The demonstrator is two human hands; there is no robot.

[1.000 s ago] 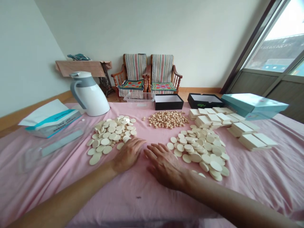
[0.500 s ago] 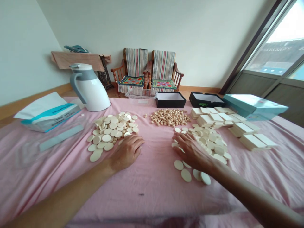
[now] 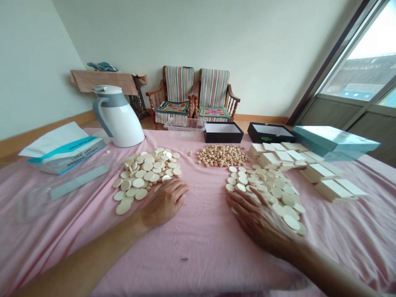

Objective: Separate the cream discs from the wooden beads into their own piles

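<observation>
Surface: one pink-covered table [image 3: 198, 251] filled the lower view; its cloth lay in soft creases.

Left hand: the left hand [image 3: 163, 204] lay flat and palm down at the near centre of the table; its fingers were together and extended, not clamped on anything, with the fingertips at the lower right edge of the left pile of cream discs [image 3: 145, 173].

Right hand: the right hand [image 3: 260, 220] lay palm down across the near side of the right pile of cream discs [image 3: 266, 192]; its fingers were apart and open, resting on the discs without gripping any.

Discs: two loose piles, too many to count, sat either side of the table's centre line, one under each hand.

Beads: one heap of small tan beads [image 3: 221, 156] sat between the piles, nearer the far edge.

Far edge: one clear plastic tub [image 3: 184, 124] and two open black boxes [image 3: 223, 133] [image 3: 270, 133] stood in a row; one white jug [image 3: 119, 117] stood toward the far left corner.

Right side: at least eight stacks of cream rectangular pieces [image 3: 331, 187] lay near one teal box [image 3: 335, 142].

Left side: one white and teal packet [image 3: 62, 148] lay by one clear plastic bag [image 3: 37, 194].

Beyond: two wooden armchairs [image 3: 176, 93] [image 3: 215, 93] stood against the wall.
</observation>
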